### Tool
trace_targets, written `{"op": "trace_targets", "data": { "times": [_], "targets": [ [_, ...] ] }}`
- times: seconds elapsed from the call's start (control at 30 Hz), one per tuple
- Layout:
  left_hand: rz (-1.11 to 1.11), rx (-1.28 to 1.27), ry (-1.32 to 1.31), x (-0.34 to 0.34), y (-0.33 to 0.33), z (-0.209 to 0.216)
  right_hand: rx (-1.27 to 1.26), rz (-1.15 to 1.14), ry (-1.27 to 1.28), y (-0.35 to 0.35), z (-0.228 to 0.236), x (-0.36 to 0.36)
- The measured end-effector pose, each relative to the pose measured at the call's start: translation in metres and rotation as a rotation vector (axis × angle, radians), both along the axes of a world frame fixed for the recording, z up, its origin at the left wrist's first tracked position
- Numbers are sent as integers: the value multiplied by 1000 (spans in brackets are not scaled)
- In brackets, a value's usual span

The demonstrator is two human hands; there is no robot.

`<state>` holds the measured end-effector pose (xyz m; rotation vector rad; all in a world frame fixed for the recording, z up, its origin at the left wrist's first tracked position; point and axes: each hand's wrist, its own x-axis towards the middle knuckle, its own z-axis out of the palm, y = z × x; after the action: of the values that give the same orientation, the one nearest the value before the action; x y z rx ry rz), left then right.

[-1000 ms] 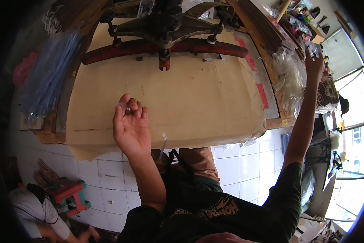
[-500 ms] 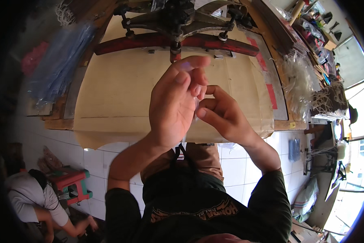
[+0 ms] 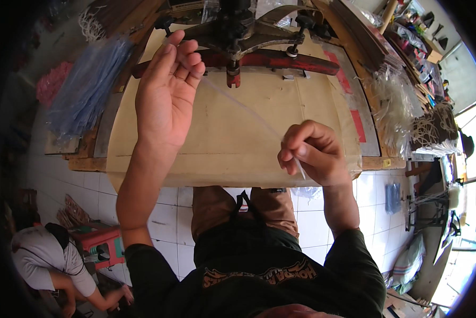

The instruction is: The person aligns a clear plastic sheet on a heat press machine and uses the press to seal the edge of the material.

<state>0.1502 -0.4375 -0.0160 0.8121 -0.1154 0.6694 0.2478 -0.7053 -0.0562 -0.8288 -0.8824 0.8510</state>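
Clear strip [image 3: 245, 107] hung over the bench [image 3: 89, 163] near twelve o'clock, pulled out long because the left hand [image 3: 165, 98], curled on it at eleven o'clock, and the right hand [image 3: 318, 153], pinching it at three o'clock, had moved apart.

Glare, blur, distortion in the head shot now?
Head view, right: the window area is blown out; head view, rim: black vignette, and the table's sides bow; head view, centre: the clear strip between left hand and right hand is faint and soft-edged against the tan sheet.
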Motion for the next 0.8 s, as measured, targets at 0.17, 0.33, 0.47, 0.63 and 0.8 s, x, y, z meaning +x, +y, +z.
{"op": "trace_targets", "data": {
  "times": [0.17,0.33,0.47,0.63,0.8],
  "targets": [
    [-73,-106,-57,-13,-11,-8,310,61,71,-5,-16,8],
    [-45,-101,-18,-12,-21,-24,436,-37,130,-7,-32,16],
    [35,-48,144,-16,-17,-27,452,-171,147,-8,-29,24],
    [123,36,249,-17,-14,-33,411,-375,107,-10,-14,33],
    [93,185,357,-13,-7,-30,83,-420,-31,-4,12,48]
  ]
}}
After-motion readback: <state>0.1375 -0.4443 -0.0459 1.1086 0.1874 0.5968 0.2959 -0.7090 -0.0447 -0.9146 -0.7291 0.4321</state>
